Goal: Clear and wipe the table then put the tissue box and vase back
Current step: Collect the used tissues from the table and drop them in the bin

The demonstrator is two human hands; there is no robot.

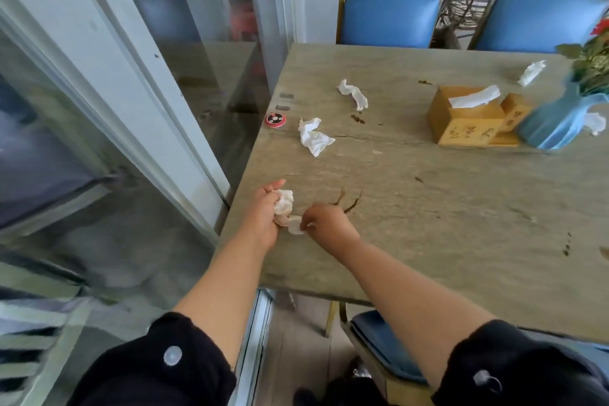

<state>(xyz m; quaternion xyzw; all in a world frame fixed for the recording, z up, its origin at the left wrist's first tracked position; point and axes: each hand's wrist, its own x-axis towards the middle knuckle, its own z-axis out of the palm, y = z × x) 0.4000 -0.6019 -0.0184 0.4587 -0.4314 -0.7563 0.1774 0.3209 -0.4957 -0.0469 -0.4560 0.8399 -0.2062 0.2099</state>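
Hands point(263, 211) point(324, 221) meet, pinching crumpled tissue point(284, 204).

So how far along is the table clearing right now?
Early. The left hand holds one crumpled tissue while the right hand pinches another scrap. Loose tissues remain, stains are unwiped, and the tissue box and vase are still on the table.

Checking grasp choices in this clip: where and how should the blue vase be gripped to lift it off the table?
Probably around the vase's blue body below the flowers, from its open near side. The wooden tissue box sits close on one side, and a crumpled tissue lies against the other.
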